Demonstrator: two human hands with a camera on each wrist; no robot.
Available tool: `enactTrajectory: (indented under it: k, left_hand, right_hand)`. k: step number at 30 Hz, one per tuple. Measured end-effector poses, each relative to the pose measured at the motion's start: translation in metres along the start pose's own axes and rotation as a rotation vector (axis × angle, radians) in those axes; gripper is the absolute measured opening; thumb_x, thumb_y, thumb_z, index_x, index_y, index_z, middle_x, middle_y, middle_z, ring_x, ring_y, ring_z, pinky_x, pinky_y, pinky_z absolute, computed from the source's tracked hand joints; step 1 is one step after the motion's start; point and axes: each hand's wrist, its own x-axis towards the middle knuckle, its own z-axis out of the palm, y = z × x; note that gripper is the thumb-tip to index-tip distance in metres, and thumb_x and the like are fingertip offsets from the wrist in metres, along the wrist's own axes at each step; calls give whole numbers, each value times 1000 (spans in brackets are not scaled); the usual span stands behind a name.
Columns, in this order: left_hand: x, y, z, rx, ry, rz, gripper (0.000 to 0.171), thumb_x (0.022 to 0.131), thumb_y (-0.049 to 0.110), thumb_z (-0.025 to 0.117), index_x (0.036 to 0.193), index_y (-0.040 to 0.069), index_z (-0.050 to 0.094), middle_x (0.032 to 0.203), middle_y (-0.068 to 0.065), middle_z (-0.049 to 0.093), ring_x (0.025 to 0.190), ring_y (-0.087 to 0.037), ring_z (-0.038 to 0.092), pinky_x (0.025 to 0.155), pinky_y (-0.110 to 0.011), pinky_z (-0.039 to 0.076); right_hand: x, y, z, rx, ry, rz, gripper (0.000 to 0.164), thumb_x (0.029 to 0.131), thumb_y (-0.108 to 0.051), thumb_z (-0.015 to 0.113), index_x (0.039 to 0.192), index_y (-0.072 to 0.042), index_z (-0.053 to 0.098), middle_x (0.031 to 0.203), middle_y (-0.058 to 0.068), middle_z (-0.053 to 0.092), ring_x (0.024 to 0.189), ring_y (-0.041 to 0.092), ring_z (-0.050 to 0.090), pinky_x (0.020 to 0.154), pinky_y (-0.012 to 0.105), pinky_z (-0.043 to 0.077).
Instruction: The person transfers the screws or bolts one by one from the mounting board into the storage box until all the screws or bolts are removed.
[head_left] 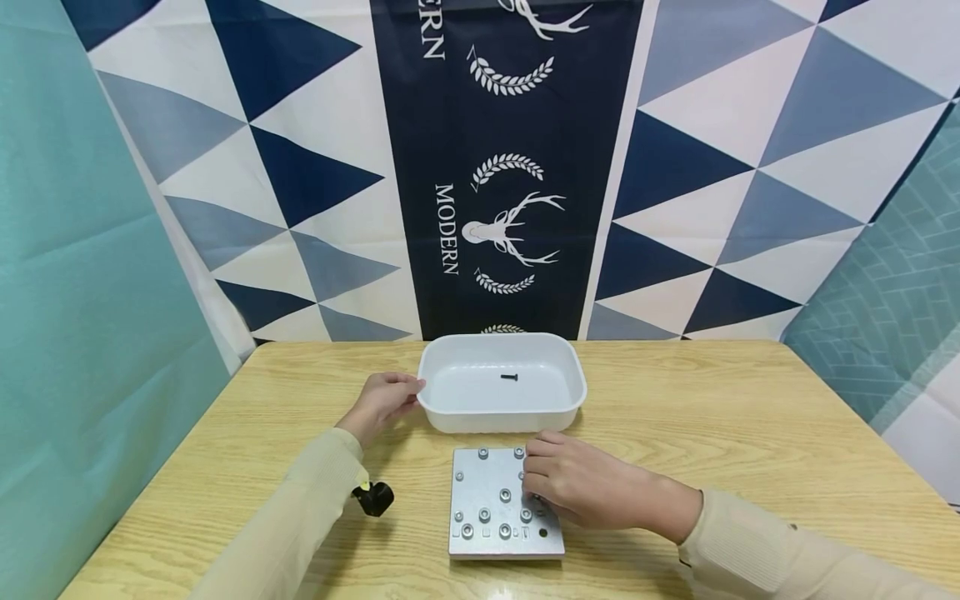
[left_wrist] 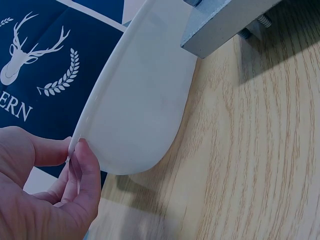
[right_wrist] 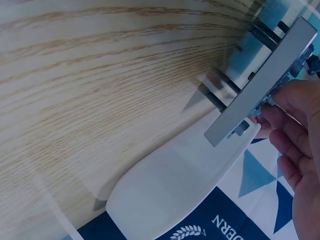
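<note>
In the head view my left hand (head_left: 384, 402) is at the left end of a white plastic tub (head_left: 495, 422). The left wrist view shows its thumb and fingers pinching the tub's rim (left_wrist: 92, 107). A dark screw (head_left: 510, 377) lies inside the tub. In front stands a silver metal plate (head_left: 484, 479) with several socket-head bolts (head_left: 506, 495) in its top. My right hand (head_left: 581, 485) is over the plate's right side. Its thumb and curled fingers close on a bolt there, mostly hidden by the fingers. Threaded shanks (right_wrist: 214, 99) stick out under the plate (right_wrist: 270, 75).
The plate has a bare hole (head_left: 543, 532) near its front right corner. A black, rounded device (head_left: 373, 498) shows beside the left sleeve. The wood-grain table (head_left: 697, 400) ends at a patterned cloth (head_left: 322, 167) behind the tub. Teal sheeting (head_left: 97, 292) hangs at the left.
</note>
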Motion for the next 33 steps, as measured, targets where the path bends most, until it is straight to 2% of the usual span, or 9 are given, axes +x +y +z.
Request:
enactTrajectory:
  k: [7,17,22,33]
  left_hand:
    - [-2,-1,1,7,-1,-1,29,95,15,61,117,-2,58,110,-14,58,80,-11,59,80,-23,56]
    - [0,-4,1,-4,-2,-8,29,94,14,61,118,-3,58,110,-14,58,80,-12,59,82,-24,56]
    - [2,-5,1,-16,5,-2,29,94,13,61,117,-4,59,108,-14,59,80,-12,59,80,-22,57]
    - [1,-1,0,-14,-12,0,29,94,14,61,118,-3,58,113,-15,57,83,-12,59,94,-32,55]
  right_hand:
    - [1,0,-1,-1,24,-2,9,81,-14,71,83,-19,62,78,-11,57,78,9,44,85,27,42]
    - [3,0,-9,-16,22,-25,14,75,-9,72,81,-18,62,78,-10,58,79,10,47,87,28,44]
    - [4,1,-13,-12,4,-17,14,75,-10,72,82,-18,63,79,-10,59,80,10,47,88,28,45]
    - [9,6,-22,-31,-15,-21,12,76,-11,70,86,-16,65,81,-8,61,82,12,48,89,29,44]
